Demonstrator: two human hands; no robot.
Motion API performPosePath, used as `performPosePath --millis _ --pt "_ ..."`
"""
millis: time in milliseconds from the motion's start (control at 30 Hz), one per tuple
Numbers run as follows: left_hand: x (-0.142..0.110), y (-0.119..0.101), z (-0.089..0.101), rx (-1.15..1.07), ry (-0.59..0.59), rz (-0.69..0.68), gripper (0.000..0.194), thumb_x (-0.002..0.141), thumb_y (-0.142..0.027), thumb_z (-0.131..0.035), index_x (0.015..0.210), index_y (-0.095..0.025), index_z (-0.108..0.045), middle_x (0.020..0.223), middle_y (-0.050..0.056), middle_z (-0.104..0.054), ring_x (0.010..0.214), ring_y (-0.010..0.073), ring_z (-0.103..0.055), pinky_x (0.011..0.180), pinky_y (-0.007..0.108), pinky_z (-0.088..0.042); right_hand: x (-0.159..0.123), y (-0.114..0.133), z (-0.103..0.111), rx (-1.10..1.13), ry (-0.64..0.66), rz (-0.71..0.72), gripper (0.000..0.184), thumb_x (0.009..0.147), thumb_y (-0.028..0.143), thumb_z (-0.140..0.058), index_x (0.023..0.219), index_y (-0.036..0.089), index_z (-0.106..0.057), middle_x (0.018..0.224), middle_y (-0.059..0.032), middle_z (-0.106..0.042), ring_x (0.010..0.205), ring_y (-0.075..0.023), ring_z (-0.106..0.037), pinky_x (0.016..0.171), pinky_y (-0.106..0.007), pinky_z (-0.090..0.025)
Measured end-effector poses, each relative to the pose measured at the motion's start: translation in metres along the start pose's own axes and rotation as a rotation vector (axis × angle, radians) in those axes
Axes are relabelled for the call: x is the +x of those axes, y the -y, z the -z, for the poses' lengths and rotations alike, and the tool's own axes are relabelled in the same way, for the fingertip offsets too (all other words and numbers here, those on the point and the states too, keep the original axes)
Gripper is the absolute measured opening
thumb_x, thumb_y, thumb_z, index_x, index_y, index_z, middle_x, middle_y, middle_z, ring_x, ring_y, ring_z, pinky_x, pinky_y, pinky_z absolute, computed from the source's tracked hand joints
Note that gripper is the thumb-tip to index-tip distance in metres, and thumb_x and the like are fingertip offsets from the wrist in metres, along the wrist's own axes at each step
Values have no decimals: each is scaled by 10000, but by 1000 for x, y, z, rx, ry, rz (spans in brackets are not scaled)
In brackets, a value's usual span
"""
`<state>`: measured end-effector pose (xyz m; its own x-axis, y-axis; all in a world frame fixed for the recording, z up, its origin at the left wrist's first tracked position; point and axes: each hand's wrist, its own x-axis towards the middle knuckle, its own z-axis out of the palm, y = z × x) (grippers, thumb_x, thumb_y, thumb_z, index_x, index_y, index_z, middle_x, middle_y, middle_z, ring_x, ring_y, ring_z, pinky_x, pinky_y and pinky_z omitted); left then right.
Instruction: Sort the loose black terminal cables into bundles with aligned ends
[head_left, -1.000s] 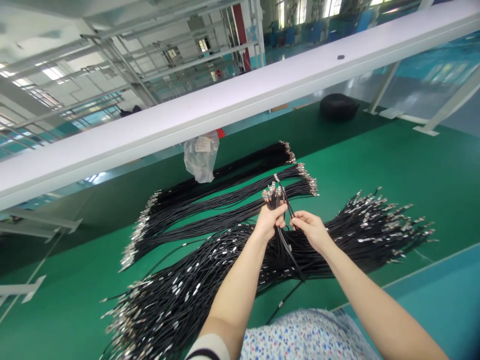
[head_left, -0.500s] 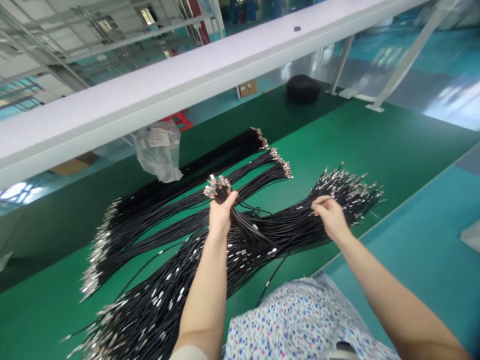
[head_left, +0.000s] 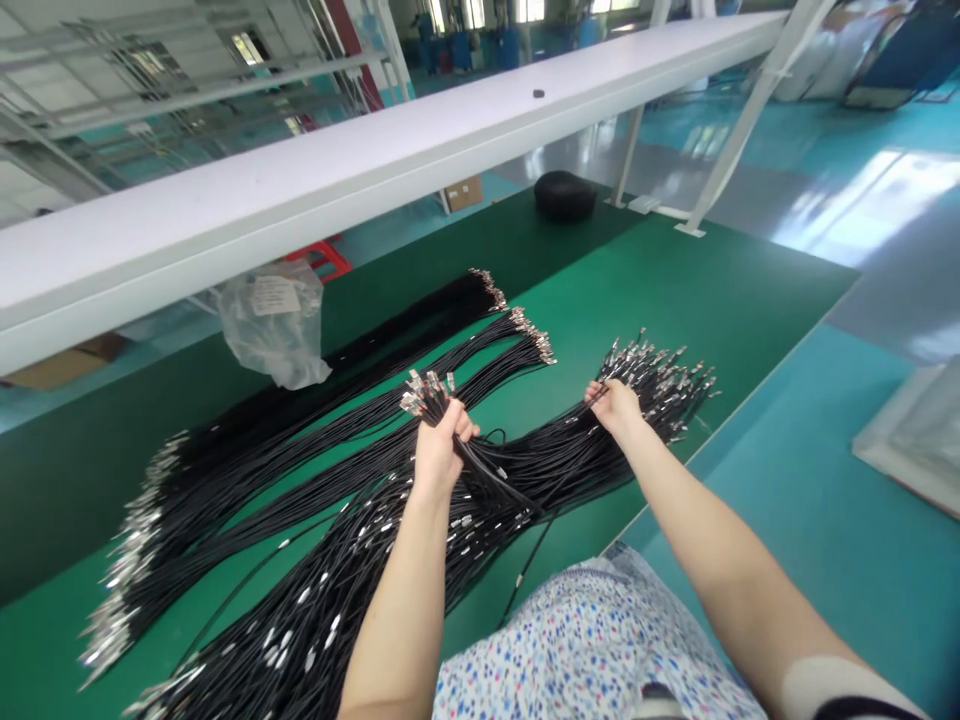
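Observation:
My left hand (head_left: 441, 445) is closed around a bunch of black cables (head_left: 429, 395), their metal-tipped ends sticking up above the fist. The lower part of this bunch runs down onto a large loose pile of black cables (head_left: 555, 455), dotted with small white tags. At the pile's right end, my right hand (head_left: 616, 405) pinches a thin black cable close to the metal connectors (head_left: 667, 380). Part of that cable is hidden among the others.
Neater rows of black cables (head_left: 300, 440) lie behind the pile on the green table (head_left: 750, 290). A white shelf (head_left: 300, 200) crosses above, with a clear plastic bag (head_left: 274, 325) hanging from its edge. A black round bundle (head_left: 564, 196) sits at the far end.
The view has turned right, so the scene sits further left. My right hand has moved to the far side of the pile and now pinches a cable. The left hand keeps its bunch.

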<state>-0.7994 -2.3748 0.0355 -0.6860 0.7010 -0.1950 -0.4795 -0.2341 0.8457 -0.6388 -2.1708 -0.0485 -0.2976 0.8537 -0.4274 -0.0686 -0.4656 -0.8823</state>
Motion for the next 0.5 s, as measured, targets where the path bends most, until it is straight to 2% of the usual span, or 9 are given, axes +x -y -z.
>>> performPosePath --millis 100,167,300,400,500 --pt "0 2 -3 5 -21 14 347 644 -324 -712 699 -158 -413 453 -104 -281 373 18 -277 420 173 -290 -18 12 -18 25 15 98 121 815 331 -339 801 211 -344 482 91 -299 325 -49 -210 331 -156 -218" --pt "2 4 -4 -9 -52 13 343 640 -335 -712 686 -149 -427 444 -105 -262 363 13 -258 395 166 -233 -42 17 -27 -9 146 189 194 818 389 -402 899 212 -405 465 102 -285 329 -45 -170 324 -156 -155" --pt "12 9 -6 -60 -56 7 333 613 -333 -729 698 -133 -477 423 -108 -254 349 11 -246 388 170 -209 -88 13 -34 -304 532 364 323 830 431 -455 980 151 -512 463 71 -350 382 -54 -272 357 -173 -206" --pt "16 11 -7 -92 -33 9 363 597 -354 -735 792 -119 -538 414 -105 -281 347 17 -263 390 174 -218 -106 -1 -39 -517 677 465 318 868 408 -402 965 137 -536 482 51 -380 423 -68 -337 408 -192 -276" --pt "16 10 -6 -81 -80 -20 413 583 -381 -735 841 -109 -564 410 -97 -318 345 26 -293 391 182 -250 -114 -19 -47 -644 812 529 318 879 400 -381 968 142 -546 507 43 -403 441 -75 -368 437 -200 -303"
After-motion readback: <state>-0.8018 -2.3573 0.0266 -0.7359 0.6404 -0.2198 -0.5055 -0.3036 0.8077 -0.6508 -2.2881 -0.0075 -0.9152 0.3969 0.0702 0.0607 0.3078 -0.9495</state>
